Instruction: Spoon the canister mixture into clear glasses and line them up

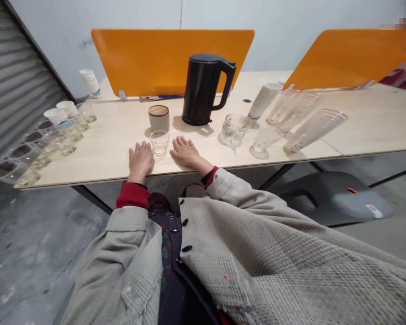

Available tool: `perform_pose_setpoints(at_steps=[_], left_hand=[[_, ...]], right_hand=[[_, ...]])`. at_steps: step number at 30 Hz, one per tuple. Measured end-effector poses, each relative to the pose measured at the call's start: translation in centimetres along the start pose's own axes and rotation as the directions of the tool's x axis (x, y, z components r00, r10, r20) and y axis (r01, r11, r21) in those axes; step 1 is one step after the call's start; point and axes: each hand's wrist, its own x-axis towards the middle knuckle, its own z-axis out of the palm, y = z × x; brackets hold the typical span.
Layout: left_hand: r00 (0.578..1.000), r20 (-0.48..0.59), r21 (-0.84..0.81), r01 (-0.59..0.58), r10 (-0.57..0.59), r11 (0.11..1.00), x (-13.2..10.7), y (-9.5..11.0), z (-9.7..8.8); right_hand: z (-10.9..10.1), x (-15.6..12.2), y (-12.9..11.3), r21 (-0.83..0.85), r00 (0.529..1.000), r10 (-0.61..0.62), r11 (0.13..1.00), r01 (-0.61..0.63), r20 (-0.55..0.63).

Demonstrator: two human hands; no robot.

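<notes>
My left hand (140, 160) lies flat, palm down, on the pale wooden table (115, 135) near its front edge, fingers stretched out. My right hand (186, 152) rests the same way just to its right. Between the two stands a small clear glass (159, 143), touched by neither hand as far as I can see. Behind the glass sits a grey canister with a wooden lid (159, 118). A black electric kettle (205, 89) stands further back, handle to the right.
Right of the kettle are a clear glass pitcher (234, 128), a stack of paper cups (264, 101) and several tall glasses (314, 128). Along the left edge runs a row of glasses and paper cups (56, 131). Orange dividers (169, 58) back the desk. A grey stool (334, 198) lies at right.
</notes>
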Motion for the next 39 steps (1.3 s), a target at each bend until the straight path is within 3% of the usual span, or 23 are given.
perform_pose_setpoints(at_steps=[15,23,39], left_hand=[[0.998,0.016,0.041,-0.056,0.055,0.998,-0.2,-0.1,0.2],[0.995,0.048,0.064,-0.091,0.088,0.994,-1.0,0.4,-0.9],[0.994,0.097,0.072,-0.058,0.051,0.996,-1.1,0.6,-1.5]], right_hand=[[0.5,-0.1,0.1,0.008,1.000,0.003,1.000,-0.003,-0.024],[0.5,0.1,0.2,0.017,0.999,0.000,1.000,0.000,-0.033],[0.2,-0.1,-0.1,0.017,1.000,0.013,1.000,-0.012,-0.010]])
